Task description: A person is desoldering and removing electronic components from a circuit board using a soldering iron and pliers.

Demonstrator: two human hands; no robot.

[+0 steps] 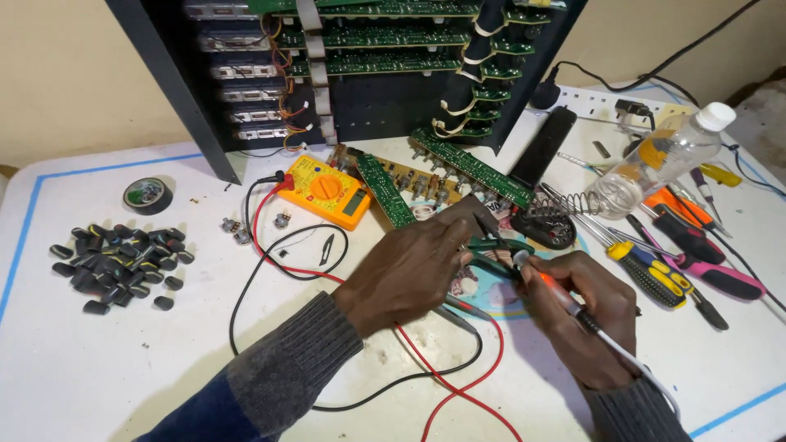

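My left hand grips green-handled pliers over a round blue plate near the table's middle. My right hand holds a soldering iron with an orange grip and white cord, its tip close to the pliers' jaws. What the jaws hold is too small to tell. Just beyond the hands lie narrow green circuit boards with rows of knob shafts.
A yellow multimeter with red and black leads lies left of the boards. A pile of black knobs and a tape roll sit far left. Screwdrivers, a coil iron stand and a plastic bottle crowd the right. An open chassis stands behind.
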